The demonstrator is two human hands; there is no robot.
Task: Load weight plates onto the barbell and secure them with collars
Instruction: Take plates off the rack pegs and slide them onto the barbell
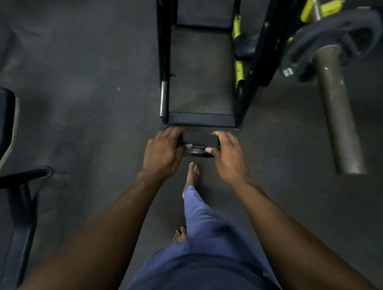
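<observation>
While carried: weight plate [198, 143] flat, sharing the load
Left hand [161, 153]: grip clamps left rim
Right hand [228, 158]: grip clamps right rim
Barbell [339, 111]: sleeve bare, awaiting plate

A small black weight plate [198, 143] with a metal-ringed centre hole was held nearly flat, its hole facing up toward the camera, above the dark floor just in front of the foot of a black rack. The left hand [162, 153] gripped its left edge and the right hand [227, 156] its right edge, fingers curled over the far rim and thumbs on the near side. To the upper right, the barbell [338, 118] had its thick, dull grey sleeve pointing toward the camera, bare along its whole near length. A larger black plate [335, 35] with cut-out grip openings already sat at the sleeve's inner end.
</observation>
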